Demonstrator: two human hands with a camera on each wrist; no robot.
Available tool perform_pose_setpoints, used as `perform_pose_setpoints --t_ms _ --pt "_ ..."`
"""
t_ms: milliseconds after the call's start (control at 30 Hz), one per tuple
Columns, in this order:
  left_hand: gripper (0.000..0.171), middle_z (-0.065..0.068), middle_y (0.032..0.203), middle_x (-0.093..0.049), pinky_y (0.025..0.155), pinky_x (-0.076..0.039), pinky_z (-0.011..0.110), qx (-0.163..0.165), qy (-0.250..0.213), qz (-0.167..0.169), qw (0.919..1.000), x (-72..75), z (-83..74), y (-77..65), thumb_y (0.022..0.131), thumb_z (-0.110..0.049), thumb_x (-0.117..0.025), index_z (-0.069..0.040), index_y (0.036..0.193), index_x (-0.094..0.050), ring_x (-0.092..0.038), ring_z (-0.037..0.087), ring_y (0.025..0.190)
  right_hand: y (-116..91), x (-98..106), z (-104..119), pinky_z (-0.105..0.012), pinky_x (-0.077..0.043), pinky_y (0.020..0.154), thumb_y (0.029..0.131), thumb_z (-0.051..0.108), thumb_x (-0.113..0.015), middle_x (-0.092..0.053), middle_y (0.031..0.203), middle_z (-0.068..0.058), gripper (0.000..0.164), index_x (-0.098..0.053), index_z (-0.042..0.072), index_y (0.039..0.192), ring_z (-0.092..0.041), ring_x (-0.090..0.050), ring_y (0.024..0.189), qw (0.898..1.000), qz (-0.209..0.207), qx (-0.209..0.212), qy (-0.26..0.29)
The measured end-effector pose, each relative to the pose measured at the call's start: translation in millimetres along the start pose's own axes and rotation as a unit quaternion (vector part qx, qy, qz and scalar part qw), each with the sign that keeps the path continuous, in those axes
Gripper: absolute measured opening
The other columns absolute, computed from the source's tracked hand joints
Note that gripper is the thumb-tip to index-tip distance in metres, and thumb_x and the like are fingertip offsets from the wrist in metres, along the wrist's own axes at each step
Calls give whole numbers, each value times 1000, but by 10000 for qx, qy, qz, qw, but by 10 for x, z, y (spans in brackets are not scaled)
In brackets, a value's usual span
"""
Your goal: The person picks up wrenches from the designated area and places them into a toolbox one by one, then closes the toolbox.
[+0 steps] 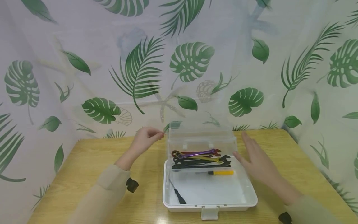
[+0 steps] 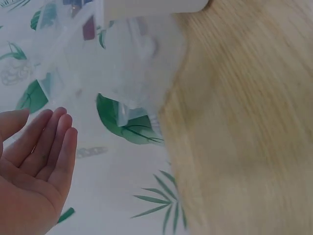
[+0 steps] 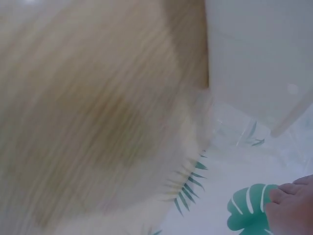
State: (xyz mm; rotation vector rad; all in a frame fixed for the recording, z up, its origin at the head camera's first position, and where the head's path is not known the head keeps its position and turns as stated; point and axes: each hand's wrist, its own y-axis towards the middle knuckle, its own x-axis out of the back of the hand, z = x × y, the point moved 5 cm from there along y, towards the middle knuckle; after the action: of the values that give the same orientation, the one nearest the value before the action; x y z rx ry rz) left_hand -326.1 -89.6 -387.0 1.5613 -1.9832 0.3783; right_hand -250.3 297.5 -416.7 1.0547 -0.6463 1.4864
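Observation:
A white toolbox (image 1: 253, 199) stands on the table with its clear lid (image 1: 199, 127) raised at the back. A translucent tray (image 1: 195, 145) sits over the rear of the box and carries several wrenches (image 1: 199, 153), among them purple, red, yellow and black ones. Inside the base lie a black-handled screwdriver (image 1: 179, 196) and a yellow-handled tool (image 1: 222, 172), its far end partly hidden. My left hand (image 1: 144, 140) is by the left edge of the lid; the left wrist view shows its fingers extended and nothing held. Beside the tray's right end, my right hand (image 1: 260, 163) has its fingers straight.
The wooden table (image 1: 103, 152) extends to both sides of the box. A leaf-patterned curtain (image 1: 193, 28) hangs behind and around it. At the box front a clear latch (image 1: 209, 213) hangs down.

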Motion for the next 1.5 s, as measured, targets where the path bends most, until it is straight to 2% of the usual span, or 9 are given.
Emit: perform_pose_setpoints --t_ms 167,333,433,567,900,1067,1133,1267,1500 --pt "35 25 123 -76 104 -60 47 546 -525 -79 9971 -27 218 23 110 -19 -58 9 126 -71 -72 39 116 151 -37 -43 -75 -21 125 113 48 -44 -15 171 -36 84 -11 -7 167 -61 -21 155 9979 91 -312 569" --pt "40 30 134 -70 108 -59 40 1311 -1491 -151 9800 -99 436 35 111 -18 -55 12 135 -64 -70 39 124 269 -103 -88 -74 -20 126 116 45 -37 -19 169 -39 78 -15 -11 164 -61 -21 154 9918 171 -537 1149" --pt "42 32 136 -67 107 -59 38 1546 -1940 -255 9684 -154 544 44 112 -19 -53 14 136 -62 -71 39 125 313 -145 -120 -73 -19 127 116 44 -33 -21 168 -38 75 -18 -12 163 -61 -21 155 9860 196 -659 1516" --pt "44 34 134 -67 105 -60 40 1562 -2259 -297 9611 -243 630 49 113 -20 -51 17 134 -61 -74 36 118 346 -205 -157 -72 -16 128 116 48 -26 -21 169 -37 76 -21 -12 163 -60 -19 156 9782 306 -867 1863" --pt "49 35 130 -69 98 -64 36 1797 -2468 -101 9522 -493 655 40 113 -23 -50 20 131 -61 -75 10 89 398 -345 -205 -71 -20 128 115 50 -13 -25 168 -37 78 -23 -10 163 -58 -25 155 9557 696 -1115 2634" --pt "51 35 129 -70 97 -64 38 1826 -2393 -51 9536 -528 617 25 114 -25 -49 20 132 -60 -72 5 82 392 -373 -182 -67 -19 130 115 51 -12 -19 171 -34 78 -18 -9 164 -55 -23 158 9321 877 -1083 3343" --pt "52 35 128 -70 98 -64 39 1840 -2394 49 9533 -544 602 23 114 -26 -47 21 132 -59 -73 6 82 402 -382 -184 -63 -18 132 115 51 -12 -15 171 -34 79 -15 -10 165 -54 -19 159 9220 978 -1151 3565" --pt "59 35 126 -71 98 -64 41 1988 -2402 96 9501 -581 572 23 114 -33 -46 22 131 -60 -75 10 84 413 -396 -201 -61 -17 133 114 53 -11 -17 171 -34 81 -13 -9 165 -52 -20 159 9141 1107 -1366 3654" --pt "77 32 128 -72 104 -61 46 2158 -2065 99 9543 -602 430 8 108 -55 -49 17 132 -63 -78 31 105 419 -400 -191 -59 -15 134 114 53 -15 -14 172 -32 79 -10 -6 167 -51 -18 160 8982 1164 -1504 3962"
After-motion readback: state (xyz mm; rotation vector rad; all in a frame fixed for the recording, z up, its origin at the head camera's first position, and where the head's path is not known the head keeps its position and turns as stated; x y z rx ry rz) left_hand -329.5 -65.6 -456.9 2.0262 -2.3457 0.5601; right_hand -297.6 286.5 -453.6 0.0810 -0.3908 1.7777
